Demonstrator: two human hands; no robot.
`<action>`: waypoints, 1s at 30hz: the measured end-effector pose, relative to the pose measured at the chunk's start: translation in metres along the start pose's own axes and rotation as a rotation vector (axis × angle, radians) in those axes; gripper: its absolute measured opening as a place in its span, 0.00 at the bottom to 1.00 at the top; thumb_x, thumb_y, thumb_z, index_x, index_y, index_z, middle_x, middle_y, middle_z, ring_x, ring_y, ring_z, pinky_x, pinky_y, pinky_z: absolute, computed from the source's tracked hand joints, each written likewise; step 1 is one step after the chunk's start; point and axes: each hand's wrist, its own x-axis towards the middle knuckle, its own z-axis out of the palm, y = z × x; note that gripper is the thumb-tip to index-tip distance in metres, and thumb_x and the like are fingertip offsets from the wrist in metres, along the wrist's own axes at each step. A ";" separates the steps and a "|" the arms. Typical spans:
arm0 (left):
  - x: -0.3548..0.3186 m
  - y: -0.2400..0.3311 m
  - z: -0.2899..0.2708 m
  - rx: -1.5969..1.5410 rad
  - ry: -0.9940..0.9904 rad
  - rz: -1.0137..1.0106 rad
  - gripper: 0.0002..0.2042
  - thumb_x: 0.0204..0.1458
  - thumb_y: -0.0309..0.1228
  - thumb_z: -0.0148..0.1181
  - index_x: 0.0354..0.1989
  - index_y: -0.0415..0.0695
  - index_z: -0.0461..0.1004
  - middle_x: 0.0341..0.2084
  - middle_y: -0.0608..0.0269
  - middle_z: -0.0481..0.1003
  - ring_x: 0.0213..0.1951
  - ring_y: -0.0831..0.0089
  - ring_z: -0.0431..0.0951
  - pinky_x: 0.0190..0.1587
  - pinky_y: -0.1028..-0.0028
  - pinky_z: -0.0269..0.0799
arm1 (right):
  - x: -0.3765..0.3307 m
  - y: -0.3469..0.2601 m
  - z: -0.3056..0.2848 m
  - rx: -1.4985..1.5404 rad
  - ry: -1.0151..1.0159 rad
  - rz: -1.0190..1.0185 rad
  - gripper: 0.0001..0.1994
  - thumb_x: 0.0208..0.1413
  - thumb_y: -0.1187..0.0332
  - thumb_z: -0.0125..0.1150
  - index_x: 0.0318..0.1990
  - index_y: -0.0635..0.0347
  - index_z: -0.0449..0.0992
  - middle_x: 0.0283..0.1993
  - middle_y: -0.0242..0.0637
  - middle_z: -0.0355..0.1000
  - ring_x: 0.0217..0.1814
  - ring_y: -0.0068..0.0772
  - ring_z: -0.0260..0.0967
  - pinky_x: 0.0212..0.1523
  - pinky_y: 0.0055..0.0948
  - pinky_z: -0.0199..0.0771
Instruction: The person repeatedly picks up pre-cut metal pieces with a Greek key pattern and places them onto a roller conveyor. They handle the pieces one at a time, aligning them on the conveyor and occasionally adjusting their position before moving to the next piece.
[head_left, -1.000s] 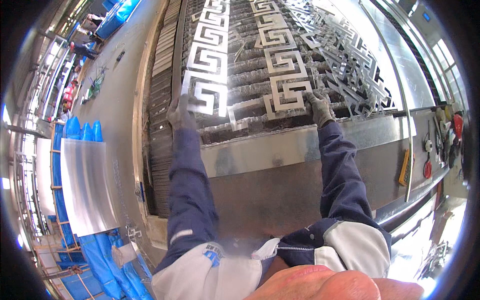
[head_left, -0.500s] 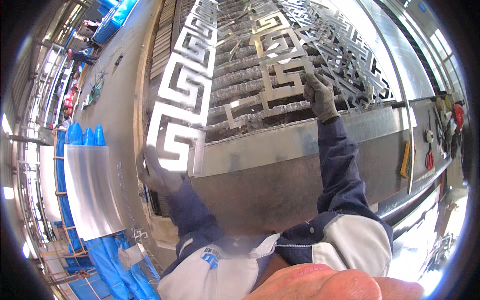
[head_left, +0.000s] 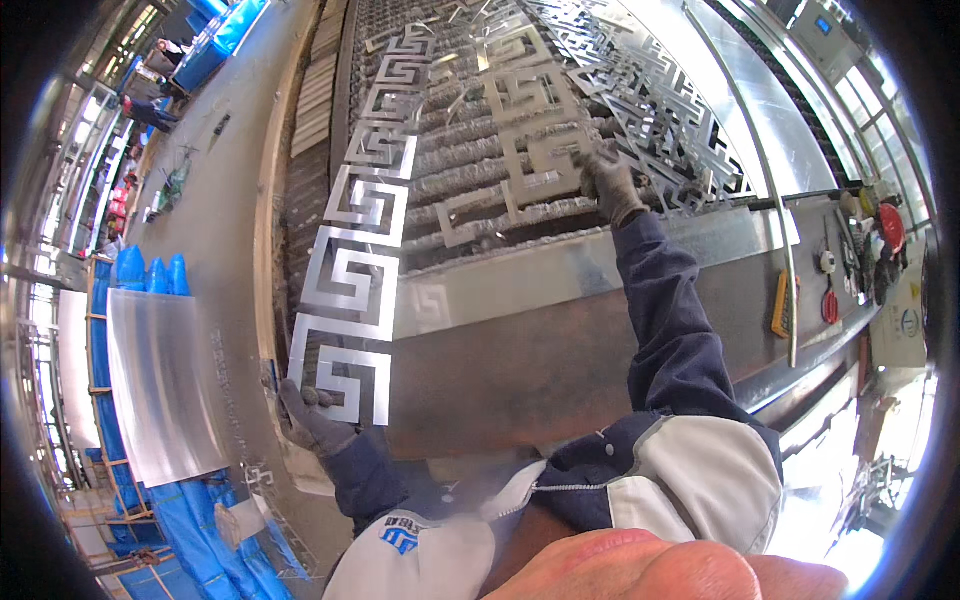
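Fingers of my left hand (head_left: pixel 312 420) are clamped on the near end of the key-pattern metal strip (head_left: pixel 358 262); the glove wraps its bottom square at abt 7 o'clock. Strip's long axis runs from there up twd 12, far end lying over the cutting bed (head_left: pixel 470 150). Right hand (head_left: pixel 612 185), at abt 1 o'clock, has fingers closed on a second fret-cut piece (head_left: pixel 520 150) still on the slats. Left hand is nearer me; steel table wall (head_left: pixel 560 330) sits btwn the two.

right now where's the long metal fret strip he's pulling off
In the head view, the fret strip runs up the left side of the cutting bed, its near end gripped by the left hand.
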 end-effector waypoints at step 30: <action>-0.061 0.109 -0.096 0.313 0.147 0.380 0.11 0.61 0.34 0.63 0.28 0.41 0.74 0.11 0.70 0.61 0.16 0.80 0.61 0.24 0.75 0.59 | -0.187 0.054 -0.062 0.089 -0.211 0.343 0.11 0.63 0.63 0.63 0.38 0.63 0.79 0.23 0.28 0.68 0.19 0.19 0.62 0.19 0.24 0.58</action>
